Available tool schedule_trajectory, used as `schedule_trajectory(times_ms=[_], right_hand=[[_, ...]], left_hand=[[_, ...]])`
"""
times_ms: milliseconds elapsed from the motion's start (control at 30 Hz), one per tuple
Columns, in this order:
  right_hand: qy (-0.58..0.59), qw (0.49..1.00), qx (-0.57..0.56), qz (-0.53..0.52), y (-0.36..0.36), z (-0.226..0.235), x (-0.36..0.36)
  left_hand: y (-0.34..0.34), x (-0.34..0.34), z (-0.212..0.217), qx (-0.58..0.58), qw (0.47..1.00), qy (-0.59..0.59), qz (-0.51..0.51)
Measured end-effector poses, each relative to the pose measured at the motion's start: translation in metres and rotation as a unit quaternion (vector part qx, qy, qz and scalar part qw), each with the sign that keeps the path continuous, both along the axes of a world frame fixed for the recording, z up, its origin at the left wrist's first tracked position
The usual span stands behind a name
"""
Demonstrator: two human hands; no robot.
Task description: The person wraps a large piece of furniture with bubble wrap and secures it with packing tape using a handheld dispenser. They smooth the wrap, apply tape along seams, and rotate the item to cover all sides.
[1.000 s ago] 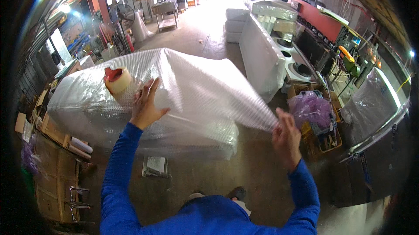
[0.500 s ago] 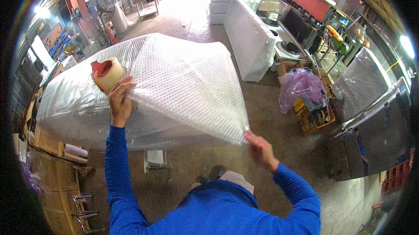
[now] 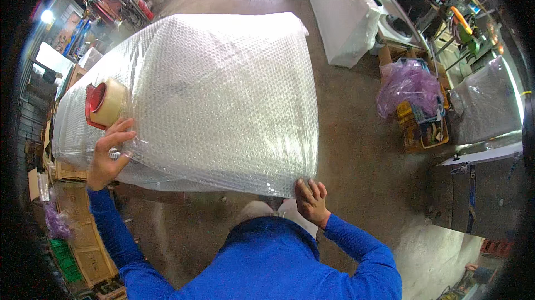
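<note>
A large, long object wrapped in clear bubble wrap (image 3: 228,94) stretches in front of me; the wrap hides what is inside. On its left part rests a roll of clear packing tape (image 3: 108,102) in a red dispenser. My left hand (image 3: 108,158) lies at the near left edge of the wrap just below the tape, fingers stretched over the sheet and thumb apart. At the near right corner, my right hand (image 3: 312,202) is closed on the wrap's edge, its fingers curled over it. The sheet lies drawn over the near end.
To the right, purple plastic film (image 3: 409,88) lies over a yellow crate (image 3: 429,130). Behind stands a white wrapped slab (image 3: 340,18) beside a cooktop unit (image 3: 395,24). A dark grey cabinet (image 3: 468,194) is at far right. Wooden crating (image 3: 86,227) stands at left.
The bubble wrap's right corner has come down and toward me with my right hand, and the sheet now lies flatter. My left hand has moved left and opened out along the edge.
</note>
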State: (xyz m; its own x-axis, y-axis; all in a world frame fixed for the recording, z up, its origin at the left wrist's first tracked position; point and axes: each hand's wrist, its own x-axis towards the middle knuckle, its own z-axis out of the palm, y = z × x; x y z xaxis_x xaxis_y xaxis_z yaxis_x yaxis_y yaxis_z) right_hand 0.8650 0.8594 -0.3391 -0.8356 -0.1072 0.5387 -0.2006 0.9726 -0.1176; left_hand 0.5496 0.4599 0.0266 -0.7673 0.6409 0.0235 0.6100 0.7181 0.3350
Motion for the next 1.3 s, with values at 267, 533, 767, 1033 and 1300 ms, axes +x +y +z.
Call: schedule_trajectory(times_ms=[267,533,767,1033,1300], right_hand=[[0.092,0.995,0.034,-0.023,0.0,-0.041,-0.018],[-0.044,0.994,0.019,-0.097,-0.001,-0.034,-0.01],[0.185,0.98,0.045,-0.063,-0.019,0.214,-0.082],[0.079,0.976,-0.041,0.2,-0.282,0.375,-0.335],[-0.153,0.985,0.066,0.05,-0.374,0.378,-0.401]], left_hand=[[0.11,0.12,-0.084,0.26,0.93,0.157,-0.206],[0.188,0.134,-0.278,-0.03,0.903,0.208,-0.375],[0.205,0.139,-0.322,0.005,0.874,0.301,-0.38],[0.201,0.14,-0.317,-0.018,0.89,0.224,-0.396],[0.215,0.145,-0.35,0.031,0.905,0.168,-0.39]])
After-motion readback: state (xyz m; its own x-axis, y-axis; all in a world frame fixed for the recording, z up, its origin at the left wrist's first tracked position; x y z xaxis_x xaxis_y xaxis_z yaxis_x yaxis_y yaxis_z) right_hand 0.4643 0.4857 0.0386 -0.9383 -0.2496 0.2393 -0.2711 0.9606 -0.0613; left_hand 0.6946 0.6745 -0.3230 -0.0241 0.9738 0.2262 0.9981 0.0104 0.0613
